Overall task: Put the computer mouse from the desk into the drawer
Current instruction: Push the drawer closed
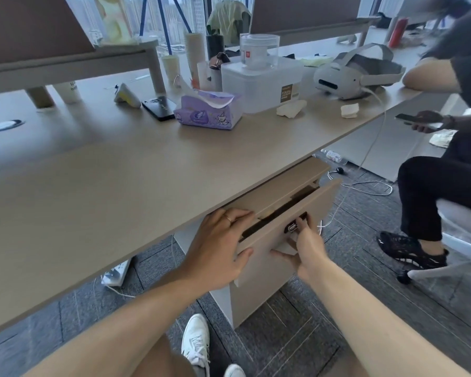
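Note:
Under the beige desk (120, 186) a beige drawer (318, 202) stands slightly ajar, with a dark gap along its top. My left hand (220, 246) holds the drawer front's left end, fingers over the top edge and thumb on the face. My right hand (305, 246) is at the dark handle recess with a metal lock (291, 228); its fingers are curled into the recess and its thumb rests on the face below. I cannot make out a computer mouse on the desk or in either hand. The drawer's inside is hidden.
On the desk's far side lie a purple tissue pack (208, 111), a black phone (158, 107), a white wedge-shaped item (125, 95), a clear plastic box (261, 80) and a white headset (354, 72). A seated person (446, 172) is at the right. Cables and a power strip (116, 273) lie on the floor.

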